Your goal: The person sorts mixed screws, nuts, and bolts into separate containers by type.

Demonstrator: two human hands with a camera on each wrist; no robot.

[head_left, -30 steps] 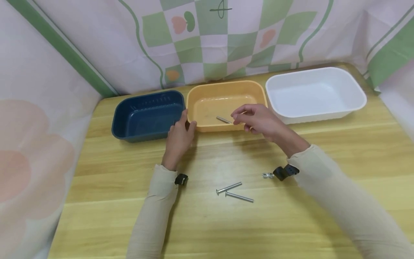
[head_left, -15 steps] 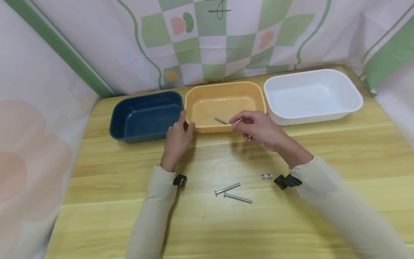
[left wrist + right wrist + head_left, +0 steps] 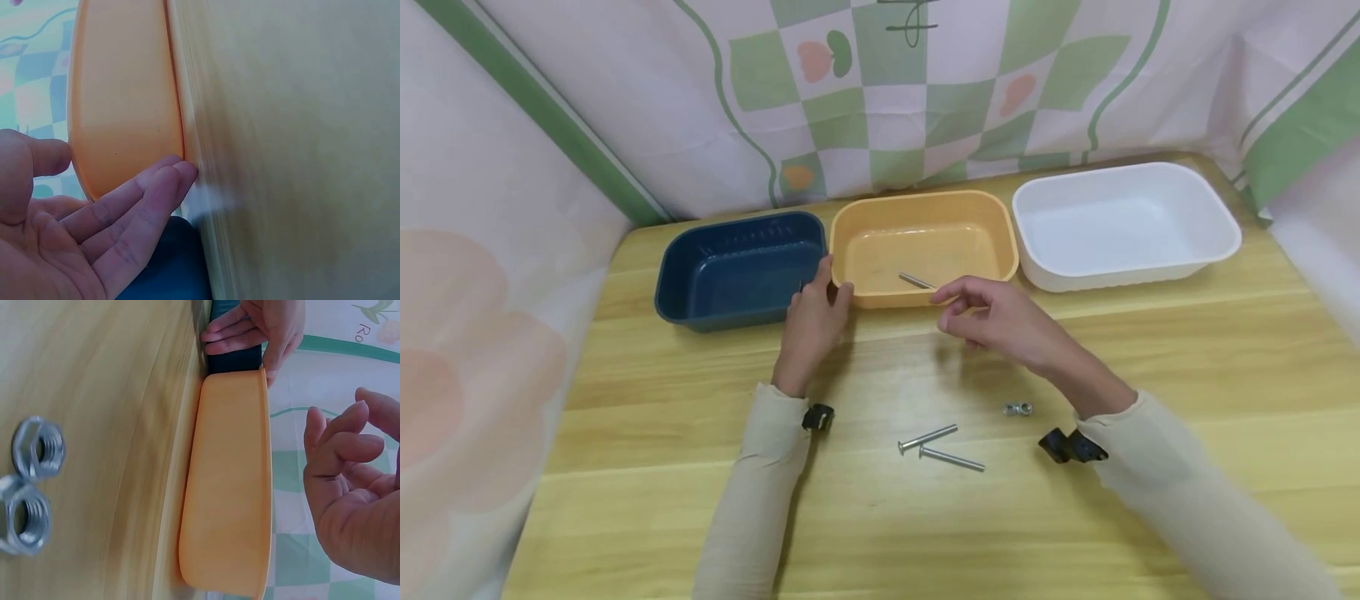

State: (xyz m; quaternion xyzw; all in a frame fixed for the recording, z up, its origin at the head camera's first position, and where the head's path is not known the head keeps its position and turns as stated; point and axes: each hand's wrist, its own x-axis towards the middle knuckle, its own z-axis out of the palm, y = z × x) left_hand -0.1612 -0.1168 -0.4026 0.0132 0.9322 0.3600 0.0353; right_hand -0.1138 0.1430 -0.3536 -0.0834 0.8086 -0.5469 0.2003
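Observation:
My left hand (image 3: 814,321) rests at the near left corner of the yellow bin (image 3: 925,204). In the left wrist view its thumb (image 3: 53,156) is at the rim, and its straight fingers (image 3: 140,215) touch the bin's outer wall. My right hand (image 3: 1000,321) hovers in front of the yellow bin's near rim, fingers loosely bent and nothing between them. A metal bolt (image 3: 914,280) lies inside the yellow bin, its right end hidden behind the rim and hand. Two more bolts, one upper (image 3: 928,438) and one lower (image 3: 952,459), lie on the table.
Two nuts (image 3: 1018,409) sit side by side on the wooden table (image 3: 647,500), right of the bolts. A dark blue bin (image 3: 730,317) stands left of the yellow one, a white bin (image 3: 1120,271) right of it. Behind the bins hangs a patterned cloth (image 3: 895,108).
My right hand has drawn back from over the yellow bin toward me, lower in the head view. The left hand stays at the bin's corner, and the bolts and nuts lie as before.

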